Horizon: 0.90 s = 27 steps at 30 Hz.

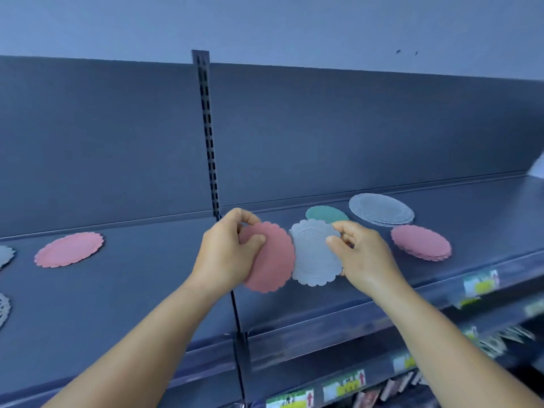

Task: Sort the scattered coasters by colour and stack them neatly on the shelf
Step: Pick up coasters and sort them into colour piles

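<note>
Up at a dark blue store shelf (441, 201), a person holds two scalloped coasters side by side above the shelf deck. Left hand (226, 254) grips a pink coaster (273, 260), thumb pressed on its face and fingers curled behind its top edge; right hand (362, 254) pinches a grey coaster (312, 254) at its right rim, thumb in front and fingers behind. The two discs stand tilted up toward the camera, their inner edges touching or all but touching (which of the two is not clear).

On the shelf behind the right hand lie three groups: a teal coaster (325, 214) just beyond the held grey one, a grey stack (381, 212) near the back lip, and a pink stack (421, 242) just in front of it, towards the shelf's front edge. Well to the left, past the slotted upright (207, 128) that divides the shelving bays, a single pink coaster (69, 249) lies flat, with parts of two pale grey coasters (4, 256) cut off at the frame's left edge.

Below the front edge, blurred price labels (479, 284) line the lower shelves.
</note>
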Motion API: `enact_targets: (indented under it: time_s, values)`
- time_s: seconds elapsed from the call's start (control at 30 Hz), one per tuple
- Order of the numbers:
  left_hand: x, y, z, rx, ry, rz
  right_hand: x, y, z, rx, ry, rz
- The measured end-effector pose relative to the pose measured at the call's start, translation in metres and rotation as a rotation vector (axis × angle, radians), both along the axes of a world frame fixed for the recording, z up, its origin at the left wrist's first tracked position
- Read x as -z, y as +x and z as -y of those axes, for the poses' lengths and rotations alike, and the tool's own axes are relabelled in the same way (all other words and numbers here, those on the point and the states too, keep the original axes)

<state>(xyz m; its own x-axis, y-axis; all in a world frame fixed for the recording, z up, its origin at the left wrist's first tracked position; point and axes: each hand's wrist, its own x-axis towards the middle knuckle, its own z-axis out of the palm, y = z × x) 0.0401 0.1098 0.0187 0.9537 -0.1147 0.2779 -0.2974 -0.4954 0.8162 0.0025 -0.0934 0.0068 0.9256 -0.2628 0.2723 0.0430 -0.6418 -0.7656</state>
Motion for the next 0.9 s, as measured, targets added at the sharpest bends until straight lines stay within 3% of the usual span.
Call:
enact_targets:
  time_s: [0.27, 0.63, 0.9]
  values:
    - [0.000, 0.030, 0.103, 0.003, -0.031, -0.043, 0.005, 0.031, 0.109, -0.009, -0.033, -0.078]
    - [0.009, 0.049, 0.163, 0.024, -0.099, -0.141, 0.023, 0.048, 0.148, -0.120, -0.283, -0.167]
    - [0.005, 0.055, 0.237, 0.179, -0.100, -0.128, 0.012, 0.037, 0.191, -0.012, 0.088, -0.070]
